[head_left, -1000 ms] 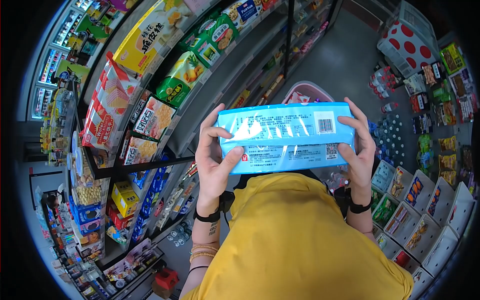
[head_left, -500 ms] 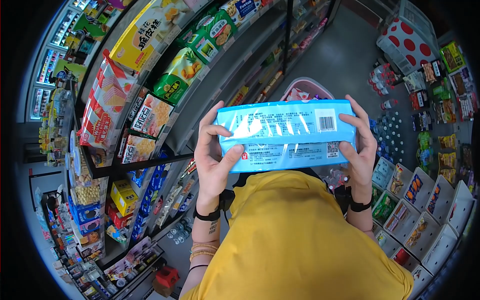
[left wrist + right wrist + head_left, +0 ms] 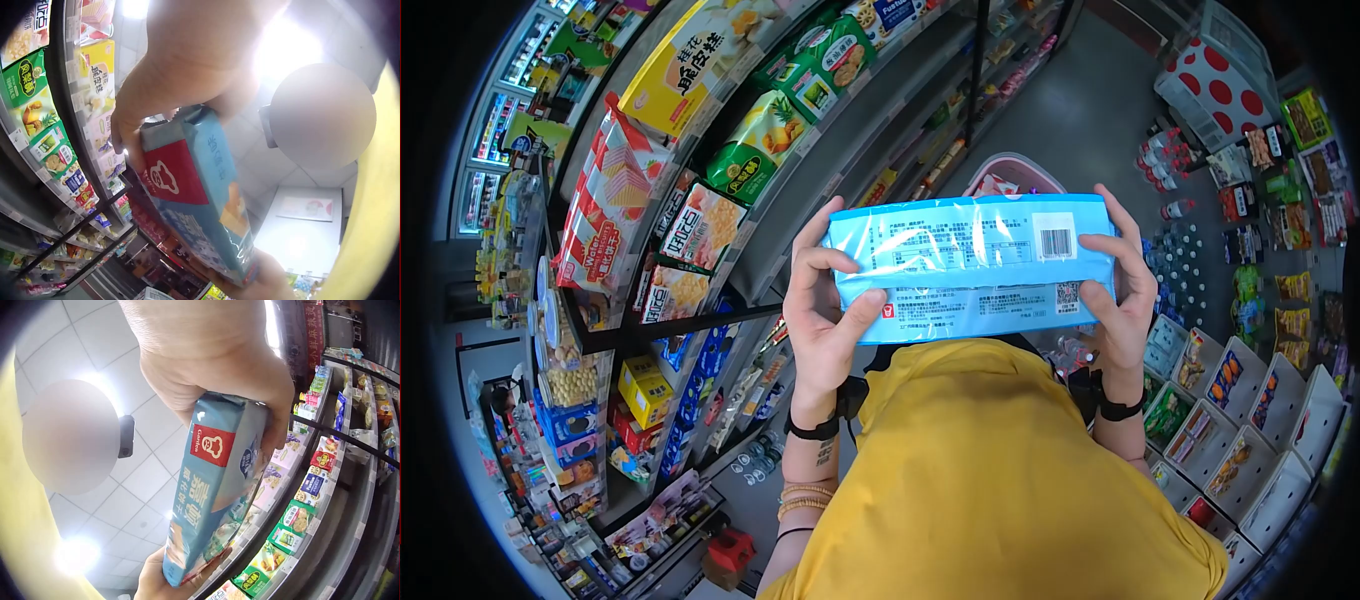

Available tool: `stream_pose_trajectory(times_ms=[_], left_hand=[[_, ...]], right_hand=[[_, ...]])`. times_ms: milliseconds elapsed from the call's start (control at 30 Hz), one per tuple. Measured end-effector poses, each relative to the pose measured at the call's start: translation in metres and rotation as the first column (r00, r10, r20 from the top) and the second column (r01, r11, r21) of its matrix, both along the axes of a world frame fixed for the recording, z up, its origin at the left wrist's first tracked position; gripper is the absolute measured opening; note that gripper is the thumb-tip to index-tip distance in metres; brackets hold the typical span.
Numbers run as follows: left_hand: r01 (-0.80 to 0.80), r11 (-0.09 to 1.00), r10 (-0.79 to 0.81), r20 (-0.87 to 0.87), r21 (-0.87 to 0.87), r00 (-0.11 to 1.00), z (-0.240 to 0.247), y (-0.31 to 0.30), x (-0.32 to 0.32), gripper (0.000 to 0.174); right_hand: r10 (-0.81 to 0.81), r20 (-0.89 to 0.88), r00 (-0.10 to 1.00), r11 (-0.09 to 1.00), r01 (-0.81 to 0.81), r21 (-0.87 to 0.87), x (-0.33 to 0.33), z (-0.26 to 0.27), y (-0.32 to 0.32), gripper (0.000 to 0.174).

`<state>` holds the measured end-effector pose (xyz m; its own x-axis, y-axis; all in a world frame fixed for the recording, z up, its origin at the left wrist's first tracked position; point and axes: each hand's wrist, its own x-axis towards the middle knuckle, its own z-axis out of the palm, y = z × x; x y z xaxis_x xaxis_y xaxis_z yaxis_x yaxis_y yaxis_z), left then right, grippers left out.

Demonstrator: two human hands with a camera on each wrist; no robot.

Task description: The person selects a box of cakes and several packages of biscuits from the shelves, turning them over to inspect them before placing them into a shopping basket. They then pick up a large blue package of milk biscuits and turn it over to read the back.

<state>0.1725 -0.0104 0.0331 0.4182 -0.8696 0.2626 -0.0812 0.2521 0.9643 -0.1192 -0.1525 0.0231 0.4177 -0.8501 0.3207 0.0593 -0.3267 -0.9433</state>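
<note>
A light blue wafer packet [image 3: 970,268] is held level in front of the chest, its printed back with a barcode facing up in the head view. My left hand [image 3: 822,300] grips its left end, thumb on the printed side and fingers curled round the edge. At the other end my right hand [image 3: 1122,290] grips it the same way. In the left wrist view the packet [image 3: 194,187] shows a red logo patch and a wafer picture. The right wrist view shows the packet's narrow side [image 3: 203,469], with the red Garden logo near the right hand.
Shelves on the left carry a red wafer bag [image 3: 612,205], a yellow cake box [image 3: 690,65] and green biscuit packs [image 3: 758,150]. A pink-rimmed basket [image 3: 1015,170] stands beyond the packet. White bins [image 3: 1200,440] of snacks and bottles [image 3: 1175,265] stand at the right.
Both hands keep their grip on the wafer packet, which has shifted very slightly upward in the head view. The shelves have drifted a little leftward.
</note>
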Motion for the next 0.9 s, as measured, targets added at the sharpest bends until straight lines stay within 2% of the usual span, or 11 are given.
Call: stream_pose_trajectory(times_ms=[333,633,900], left_hand=[[-0.012,0.997,0.015,0.041,-0.082,0.999,0.0017,0.0019,0.0031,0.031],[-0.065,0.998,0.065,-0.003,0.007,0.998,0.0012,0.0036,0.0008,0.03],[-0.032,0.999,0.031,-0.002,-0.028,1.0,-0.0052,0.0034,0.0045,0.031]], right_hand=[[0.013,-0.042,0.999,0.994,-0.018,-0.108,0.0008,0.0031,-0.0031,0.041],[0.041,-0.01,0.999,0.998,-0.041,-0.048,0.004,-0.0001,0.0004,0.038],[0.028,-0.044,0.999,0.995,-0.032,-0.091,0.0023,-0.0006,0.0003,0.042]])
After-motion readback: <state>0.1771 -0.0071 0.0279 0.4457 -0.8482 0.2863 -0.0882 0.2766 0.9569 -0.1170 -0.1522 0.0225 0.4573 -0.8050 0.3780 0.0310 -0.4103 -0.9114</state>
